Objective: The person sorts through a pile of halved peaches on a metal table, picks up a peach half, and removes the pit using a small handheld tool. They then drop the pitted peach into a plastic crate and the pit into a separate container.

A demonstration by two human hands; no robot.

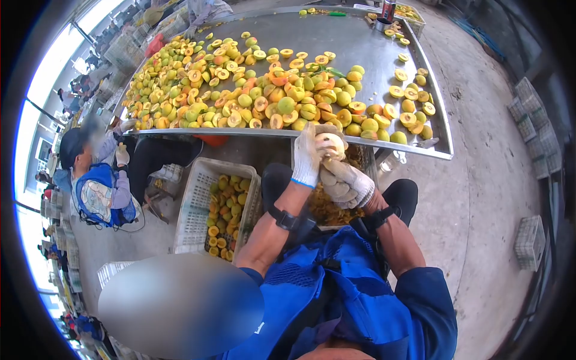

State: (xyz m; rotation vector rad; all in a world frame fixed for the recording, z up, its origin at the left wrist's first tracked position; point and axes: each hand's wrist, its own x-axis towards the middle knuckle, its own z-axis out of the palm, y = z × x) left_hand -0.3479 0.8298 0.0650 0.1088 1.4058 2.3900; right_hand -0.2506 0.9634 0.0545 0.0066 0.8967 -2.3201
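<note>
Both my hands wear whitish gloves and meet just off the table's near edge, above a crate. My left hand [307, 157] is closed around a cut yellow peach [330, 144], whose pale inside faces up. Pressed against the lower side of that fruit, my right hand [345, 183] has its fingers curled; whatever lies inside them is hidden. Beyond the hands, a large heap of whole and halved peaches [243, 99] covers the left and middle of the metal table [354, 42].
A white crate [187, 210] with peaches stands left of my legs. Another crate [327, 227] below my hands holds brownish scraps. A co-worker [102, 180] sits at the left; another person [207, 9] is across the table. A can [389, 9] stands at the far right corner.
</note>
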